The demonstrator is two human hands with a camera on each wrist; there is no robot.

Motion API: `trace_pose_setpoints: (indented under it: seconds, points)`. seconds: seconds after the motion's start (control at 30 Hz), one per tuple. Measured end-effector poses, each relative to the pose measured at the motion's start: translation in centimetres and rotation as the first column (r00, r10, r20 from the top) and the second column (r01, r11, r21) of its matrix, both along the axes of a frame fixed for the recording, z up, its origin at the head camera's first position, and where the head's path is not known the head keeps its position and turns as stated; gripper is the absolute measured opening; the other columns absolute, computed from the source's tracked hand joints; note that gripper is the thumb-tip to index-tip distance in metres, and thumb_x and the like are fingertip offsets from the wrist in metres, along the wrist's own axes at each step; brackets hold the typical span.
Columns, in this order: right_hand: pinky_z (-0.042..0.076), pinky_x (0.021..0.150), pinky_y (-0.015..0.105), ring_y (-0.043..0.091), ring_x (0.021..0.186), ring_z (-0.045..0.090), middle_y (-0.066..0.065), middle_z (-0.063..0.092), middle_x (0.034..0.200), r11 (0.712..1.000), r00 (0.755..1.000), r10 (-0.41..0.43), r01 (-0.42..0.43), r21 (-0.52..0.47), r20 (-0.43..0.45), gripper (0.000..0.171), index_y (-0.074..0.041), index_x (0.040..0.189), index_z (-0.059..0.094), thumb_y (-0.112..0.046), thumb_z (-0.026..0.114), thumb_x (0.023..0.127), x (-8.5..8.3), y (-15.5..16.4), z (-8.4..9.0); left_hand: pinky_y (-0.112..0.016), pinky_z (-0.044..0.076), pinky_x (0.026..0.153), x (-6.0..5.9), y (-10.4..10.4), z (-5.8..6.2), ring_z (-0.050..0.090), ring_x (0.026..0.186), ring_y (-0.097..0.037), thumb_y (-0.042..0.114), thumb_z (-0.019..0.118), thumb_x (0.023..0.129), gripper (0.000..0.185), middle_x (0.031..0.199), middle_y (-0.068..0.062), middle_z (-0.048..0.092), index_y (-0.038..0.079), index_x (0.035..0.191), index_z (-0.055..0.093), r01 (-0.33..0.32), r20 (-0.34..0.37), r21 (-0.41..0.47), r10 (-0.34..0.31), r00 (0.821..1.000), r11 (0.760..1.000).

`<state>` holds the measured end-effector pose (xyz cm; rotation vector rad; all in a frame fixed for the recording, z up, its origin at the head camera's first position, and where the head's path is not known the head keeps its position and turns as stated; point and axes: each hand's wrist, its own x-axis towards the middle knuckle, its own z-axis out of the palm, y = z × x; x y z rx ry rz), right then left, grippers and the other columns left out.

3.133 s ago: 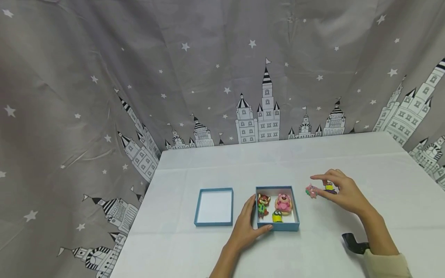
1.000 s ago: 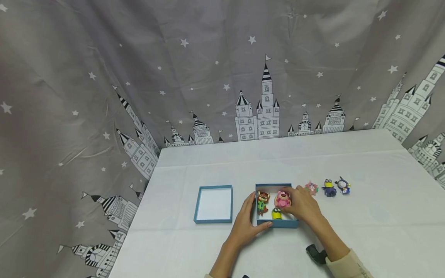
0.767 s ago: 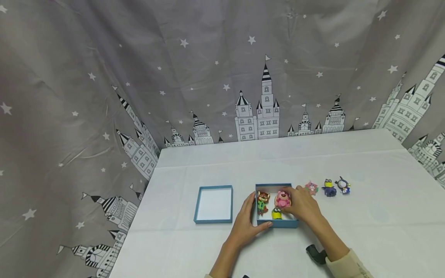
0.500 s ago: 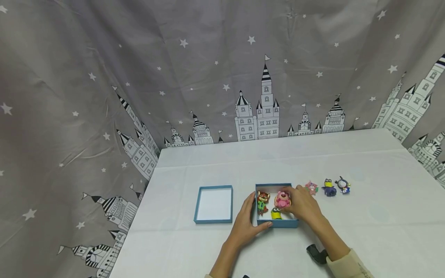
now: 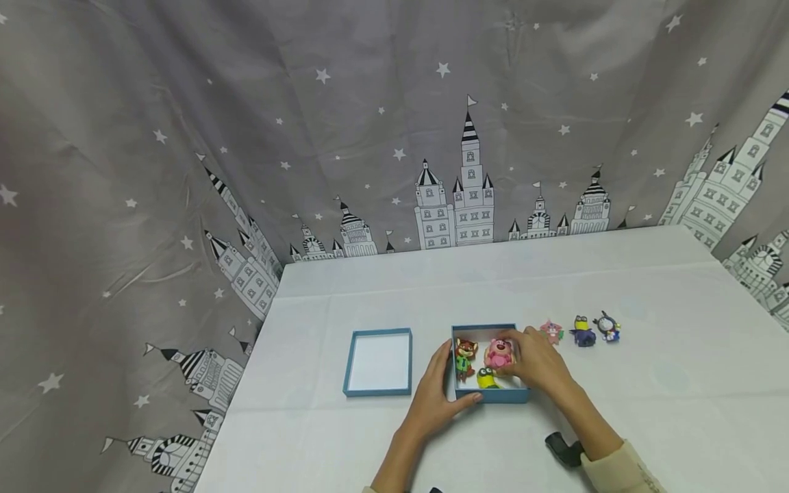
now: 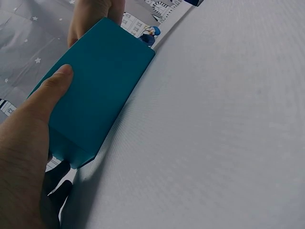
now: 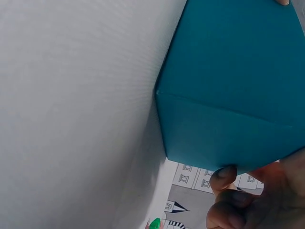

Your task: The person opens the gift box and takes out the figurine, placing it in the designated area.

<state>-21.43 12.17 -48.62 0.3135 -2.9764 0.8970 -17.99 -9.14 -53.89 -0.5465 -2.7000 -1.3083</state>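
A blue open box [image 5: 493,396] stands on the white table. My left hand [image 5: 431,404] grips its left side, thumb on the front wall and fingers along the side. Inside lie a fox figurine [image 5: 464,361] in a green shirt, a pink bear figurine [image 5: 498,352] and a yellow minion figurine [image 5: 486,378], the last tilted to the left. My right hand [image 5: 539,359] reaches over the box's right wall and pinches the pink bear. In the right wrist view the blue box [image 7: 228,71] hides the bear; other fingers of that hand [image 7: 252,200] curl outside the wall.
The blue-rimmed lid [image 5: 379,393] lies left of the box. Right of it, on the table [image 5: 647,397], lie a pink star-shaped figurine [image 5: 552,332], a minion in dark blue [image 5: 582,332] and a small blue-and-white figurine [image 5: 608,327]. A grey castle-print curtain [image 5: 382,137] hangs behind.
My right hand has come from the loose figurines on the right to the pink bear in the box. The bear has shifted slightly left and the yellow minion has tipped left. My left hand stays.
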Motion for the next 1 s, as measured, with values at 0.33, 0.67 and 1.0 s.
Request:
trace_pose_setpoints:
  seconds: [0.33,0.67,1.0]
  points:
    - [0.034,0.052,0.027,0.018,0.067,0.038,0.007,0.047,0.080,1.000,1.000,0.018,-0.019,-0.022,-0.008,0.062,-0.011,0.113,0.064,-0.032,0.086,0.059,0.0,0.3,0.0,-0.045,0.028,0.107,-0.1,0.0,0.0,0.029,0.133,-0.026,0.051,0.072,0.073,0.100,0.149,-0.009,0.026,0.010,0.148,0.018,-0.002,0.000,0.001,0.002,1.000,1.000]
    - [0.032,0.053,0.026,0.017,0.067,0.036,0.007,0.042,0.081,0.998,0.996,0.018,-0.023,-0.057,-0.085,0.060,-0.011,0.111,0.067,-0.031,0.087,0.058,0.0,0.7,0.1,-0.045,0.028,0.107,0.0,0.0,-0.1,0.029,0.134,-0.027,0.052,0.071,0.074,0.100,0.149,-0.009,0.025,0.014,0.148,0.016,0.000,0.010,0.002,0.000,1.000,1.000]
    - [0.037,0.059,0.029,0.024,0.079,0.041,0.011,0.043,0.091,0.988,0.996,0.007,-0.019,-0.151,-0.084,0.060,-0.009,0.112,0.066,-0.034,0.086,0.061,0.2,2.0,3.0,-0.045,0.027,0.107,0.0,0.0,-0.2,0.028,0.134,-0.026,0.052,0.071,0.074,0.100,0.149,-0.007,0.025,0.015,0.148,0.017,-0.005,0.006,-0.006,0.006,1.000,1.000]
